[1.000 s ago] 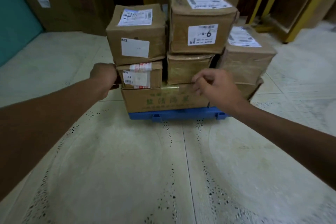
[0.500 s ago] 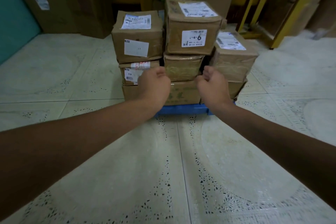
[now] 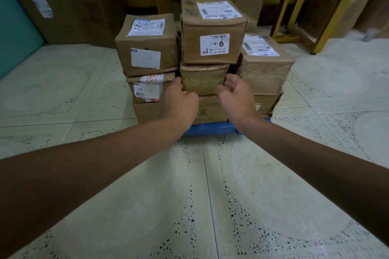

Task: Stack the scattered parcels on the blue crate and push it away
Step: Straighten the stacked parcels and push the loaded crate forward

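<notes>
Low against the near face of the stacked brown cardboard parcels (image 3: pixel 211 31) on the flat blue plastic crate (image 3: pixel 210 128), I've got left hand (image 3: pixel 181 102) and right hand (image 3: pixel 236 94) curled around the small taped middle box (image 3: pixel 203 79), likely bracing the pile to shove it across the tiled floor (image 3: pixel 200 195).

Both bare forearms reach forward, nearly parallel. The left hand (image 3: pixel 181 102) shows its back with fingers curled ahead. The right hand (image 3: pixel 235 95) is cupped, fingers bent, thumb pointing inward.
</notes>
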Motion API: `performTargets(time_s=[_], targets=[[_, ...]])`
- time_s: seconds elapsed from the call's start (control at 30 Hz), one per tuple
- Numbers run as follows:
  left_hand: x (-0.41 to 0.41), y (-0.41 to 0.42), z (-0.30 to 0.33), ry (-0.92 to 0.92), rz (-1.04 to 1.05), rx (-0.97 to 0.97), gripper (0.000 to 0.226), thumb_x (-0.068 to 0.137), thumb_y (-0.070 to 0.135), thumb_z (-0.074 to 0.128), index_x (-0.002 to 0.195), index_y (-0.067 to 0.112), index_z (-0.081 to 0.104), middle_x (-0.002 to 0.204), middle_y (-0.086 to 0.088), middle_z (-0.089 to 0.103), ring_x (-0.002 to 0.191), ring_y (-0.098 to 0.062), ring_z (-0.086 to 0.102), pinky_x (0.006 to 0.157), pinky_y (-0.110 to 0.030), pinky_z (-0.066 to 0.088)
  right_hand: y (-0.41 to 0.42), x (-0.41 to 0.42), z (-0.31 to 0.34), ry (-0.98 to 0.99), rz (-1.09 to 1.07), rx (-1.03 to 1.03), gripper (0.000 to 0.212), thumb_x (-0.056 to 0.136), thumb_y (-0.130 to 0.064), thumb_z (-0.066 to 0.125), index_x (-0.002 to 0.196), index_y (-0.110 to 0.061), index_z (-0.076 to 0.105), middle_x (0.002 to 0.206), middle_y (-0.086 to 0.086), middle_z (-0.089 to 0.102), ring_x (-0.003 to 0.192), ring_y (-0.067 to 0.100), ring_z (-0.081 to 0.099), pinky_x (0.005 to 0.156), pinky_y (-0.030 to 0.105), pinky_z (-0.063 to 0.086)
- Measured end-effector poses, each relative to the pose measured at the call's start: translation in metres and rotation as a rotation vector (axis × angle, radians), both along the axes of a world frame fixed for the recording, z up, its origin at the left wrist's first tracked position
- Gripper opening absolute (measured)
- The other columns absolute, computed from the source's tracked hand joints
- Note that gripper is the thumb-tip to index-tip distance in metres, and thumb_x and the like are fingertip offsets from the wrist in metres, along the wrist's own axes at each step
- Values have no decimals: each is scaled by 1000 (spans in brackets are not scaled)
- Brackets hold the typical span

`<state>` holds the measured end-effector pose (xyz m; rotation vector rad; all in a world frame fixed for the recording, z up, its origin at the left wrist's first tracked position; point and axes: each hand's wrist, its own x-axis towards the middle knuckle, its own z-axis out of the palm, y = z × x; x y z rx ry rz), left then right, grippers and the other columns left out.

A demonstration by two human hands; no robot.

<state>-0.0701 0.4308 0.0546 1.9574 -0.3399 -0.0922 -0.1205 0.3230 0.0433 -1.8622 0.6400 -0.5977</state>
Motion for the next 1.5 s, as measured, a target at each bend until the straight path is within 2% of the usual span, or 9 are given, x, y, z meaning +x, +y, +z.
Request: performTargets(time_s=[0.2, 0.37, 0.53, 0.63, 0.87, 1.03, 1.23, 1.37, 1.5], targets=[[-1, 1, -1, -44, 4, 17, 38, 89, -3, 41, 74, 33, 43, 73, 20, 44, 66, 6, 41, 57, -8, 32, -5, -4, -6, -51, 5, -5, 50, 92, -14, 55, 141, -10, 46, 124, -3, 59, 111, 6, 53, 91, 16, 42], [-4, 0, 0, -37, 5, 8, 33, 86, -3, 42, 81, 29, 49, 74, 14, 49, 68, 0, 46, 70, -24, 48, -6, -7, -5, -77, -10, -19, 50, 92, -15, 55, 141, -10, 46, 132, 2, 58, 109, 5, 51, 95, 21, 42], [-6, 3, 1, -46, 13, 25, 43, 88, -2, 44, 67, 34, 34, 73, 16, 43, 65, 3, 40, 62, -20, 41, -4, -12, -7, -84, -8, -52, 50, 91, -15, 57, 140, -9, 48, 131, 2, 59, 111, 7, 54, 95, 21, 43], [-3, 3, 1, -36, 15, 19, 39, 86, -1, 44, 68, 33, 37, 75, 13, 50, 67, 0, 46, 72, -26, 49, -3, -13, -7, -80, -7, -67, 47, 91, -16, 57, 137, -9, 50, 122, 0, 61, 109, 8, 55, 95, 22, 45], [2, 6, 3, -61, -20, 93, 42, 87, 0, 46, 66, 33, 31, 73, 12, 44, 65, -2, 42, 58, -15, 38, -9, -13, 0, -35, -39, -167, 37, 93, -14, 53, 130, -10, 54, 83, -18, 55, 73, -7, 52, 58, 0, 40], [15, 34, -10, -15, 40, 169, 30, 88, -3, 48, 68, 17, 59, 72, -10, 65, 59, -22, 66, 56, -32, 58, -27, -27, -1, -117, -130, -277, 15, 92, -7, 53, 95, -18, 62, 73, -11, 60, 62, 3, 56, 54, 14, 49], [75, 98, -32, 137, 323, 478, 22, 92, 13, 50, 82, -2, 62, 67, -20, 68, 54, -31, 70, 64, -44, 62, -64, -41, -11, -164, -325, -291, 15, 92, -5, 48, 85, -12, 60, 69, -10, 52, 59, -1, 48, 53, 5, 43], [131, 132, -15, 285, 423, 132, 35, 94, 18, 44, 115, -5, 61, 80, -15, 68, 51, -16, 68, 60, -31, 60, -94, -36, 0, -249, -573, -108, 10, 95, -19, 44, 92, -14, 52, 75, -10, 47, 65, -1, 41, 55, 9, 37], [142, 123, 25, 354, 275, -262, 48, 96, 39, 35, 136, 17, 50, 134, -11, 57, 116, -24, 58, 97, -37, 47, -119, -19, 3, -185, -374, 227, 37, 93, -54, 35, 108, -29, 58, 100, -9, 61, 92, 7, 56, 79, 29, 43]])
